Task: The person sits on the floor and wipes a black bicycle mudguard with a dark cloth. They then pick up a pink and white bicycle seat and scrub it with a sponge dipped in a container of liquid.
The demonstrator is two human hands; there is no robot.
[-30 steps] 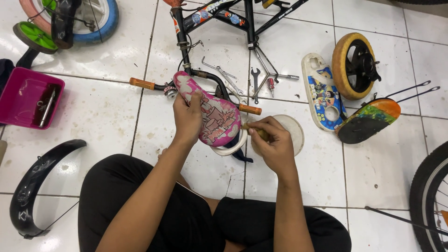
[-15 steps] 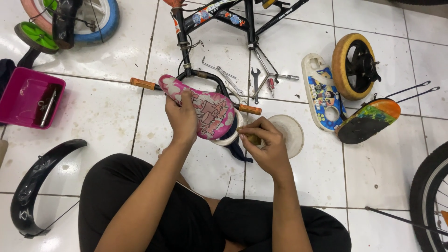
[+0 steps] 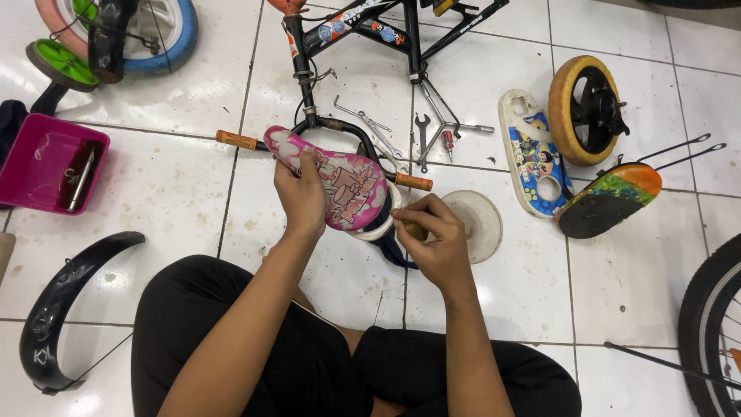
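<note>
Right now your left hand [image 3: 302,197] is clenched around the pink patterned saddle [image 3: 340,188], tilted above your lap, while your right hand [image 3: 434,243] pinches something small at its underside; what it is, you cannot tell. It looks light, with a stiff shell and a slick cover, so hold it at the narrow waist. Beyond your grip lie the handlebar [image 3: 340,130], wrenches [image 3: 421,139] and bicycle frame [image 3: 370,23].

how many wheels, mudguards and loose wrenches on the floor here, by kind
wheels: 4 (blue-tyred, small green, small yellow, black tyre at the right edge)
mudguards: 2 (black, multicoloured)
wrenches: 3 (by the frame)
total: 9
</note>
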